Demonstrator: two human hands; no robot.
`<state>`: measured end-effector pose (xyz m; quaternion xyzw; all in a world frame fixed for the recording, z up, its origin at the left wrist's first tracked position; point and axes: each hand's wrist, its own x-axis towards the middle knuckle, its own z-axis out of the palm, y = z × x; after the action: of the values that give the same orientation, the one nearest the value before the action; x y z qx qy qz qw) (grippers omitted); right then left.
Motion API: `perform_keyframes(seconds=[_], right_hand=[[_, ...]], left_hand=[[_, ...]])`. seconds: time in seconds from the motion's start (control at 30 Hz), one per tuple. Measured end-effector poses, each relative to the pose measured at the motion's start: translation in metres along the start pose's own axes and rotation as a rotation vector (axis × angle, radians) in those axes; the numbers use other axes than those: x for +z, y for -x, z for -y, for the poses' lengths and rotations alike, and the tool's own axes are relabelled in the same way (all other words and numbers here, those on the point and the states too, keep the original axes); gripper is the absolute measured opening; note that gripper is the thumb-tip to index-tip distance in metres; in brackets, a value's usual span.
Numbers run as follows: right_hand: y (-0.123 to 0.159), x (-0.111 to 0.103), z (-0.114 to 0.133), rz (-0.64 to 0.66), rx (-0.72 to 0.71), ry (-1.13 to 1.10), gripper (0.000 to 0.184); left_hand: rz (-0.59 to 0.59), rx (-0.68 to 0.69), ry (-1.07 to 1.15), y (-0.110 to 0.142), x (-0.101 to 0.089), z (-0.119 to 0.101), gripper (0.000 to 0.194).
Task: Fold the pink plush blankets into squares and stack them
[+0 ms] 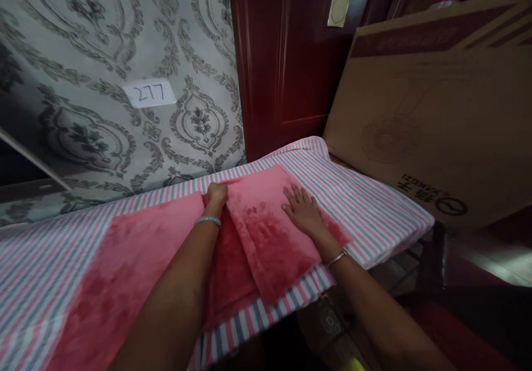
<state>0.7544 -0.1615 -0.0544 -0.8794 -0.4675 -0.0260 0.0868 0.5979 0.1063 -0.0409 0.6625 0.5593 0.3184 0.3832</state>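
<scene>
A pink-red plush cloth (pixel 272 232) lies on a striped sheet (pixel 353 193), its right part folded over in a flap. My left hand (pixel 216 193) is closed on the flap's far left corner, close to the wall. Flat on the flap's right side rests my right hand (pixel 304 211), fingers spread and holding nothing. Between the flap and the left part of the cloth a darker red strip shows. My left forearm hides some of the left part, and I cannot tell what article the cloth is.
Patterned wallpaper (pixel 199 121) with a paper marked 277 (pixel 150 93) and a dark red panel (pixel 286 55) stand behind the sheet. A large cardboard box (pixel 432 116) leans at the right. The sheet's near edge drops to a dark floor area.
</scene>
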Motion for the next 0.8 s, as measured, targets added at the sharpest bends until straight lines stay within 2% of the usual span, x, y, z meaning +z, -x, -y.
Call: perform_keyframes(seconds=[0.13,0.33,0.4,0.47,0.53,0.57,0.67,0.8], right_hand=[[0.005,0.019,-0.004,-0.06,-0.018,-0.013,0.061],[0.002,0.019,-0.006,-0.066,-0.023,-0.01,0.061],[0.002,0.019,-0.005,-0.067,-0.021,-0.011,0.061],[0.003,0.018,-0.005,-0.064,-0.02,-0.013,0.061],[0.003,0.018,-0.004,-0.057,-0.017,-0.009,0.061],[0.003,0.018,-0.005,-0.054,-0.015,-0.004,0.061],[0.002,0.018,-0.006,-0.055,-0.018,0.004,0.061],[0.002,0.018,-0.007,-0.063,-0.026,-0.02,0.061]], left_hand=[[-0.085,0.018,-0.12,0.002,-0.001,0.003,0.025],[-0.024,0.096,-0.244,0.012,-0.011,-0.018,0.042],[-0.027,0.188,-0.296,0.022,-0.012,-0.028,0.051],[-0.001,0.348,-0.384,0.035,-0.01,-0.033,0.058],[0.089,0.511,-0.55,0.048,-0.004,-0.031,0.062],[0.141,0.551,-0.646,0.054,-0.001,-0.027,0.064],[0.217,0.535,-0.857,0.064,0.006,-0.01,0.07],[0.237,0.5,-0.9,0.062,0.007,0.0,0.075]])
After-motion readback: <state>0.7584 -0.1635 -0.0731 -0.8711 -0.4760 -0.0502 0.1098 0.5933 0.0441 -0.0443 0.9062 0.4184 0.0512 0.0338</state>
